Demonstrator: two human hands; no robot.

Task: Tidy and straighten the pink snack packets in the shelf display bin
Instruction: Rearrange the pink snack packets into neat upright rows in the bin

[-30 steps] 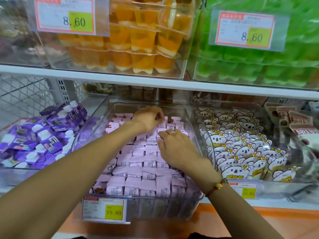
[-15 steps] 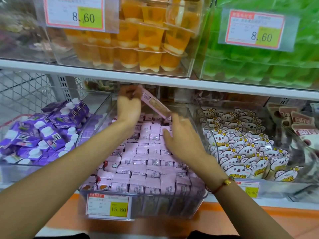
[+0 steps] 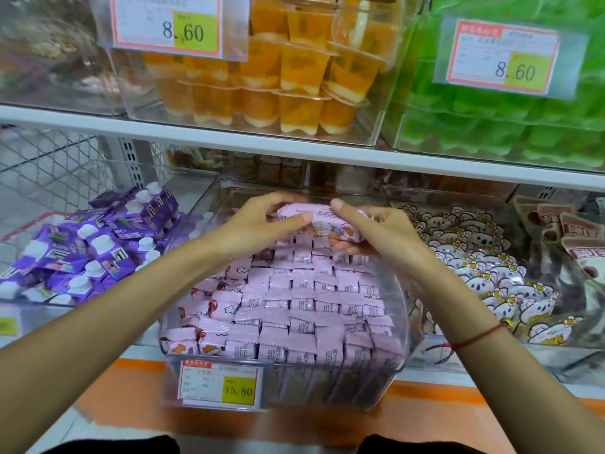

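Observation:
A clear plastic display bin on the lower shelf holds several rows of pink snack packets, mostly upright, with a few tilted at the left front. One pink packet is raised above the back of the bin, lying roughly level. My left hand pinches its left end and my right hand grips its right end, thumb on top. A price tag reading 15.80 hangs on the bin's front.
A bin of purple pouches stands to the left, and a bin of koala-print packets to the right. The upper shelf edge runs close above my hands, with orange jelly cups and green packs on it.
Both hands were down among the packets at the back of the bin. The left hand lifted one pink packet out, and now both hands hold it level above the bin.

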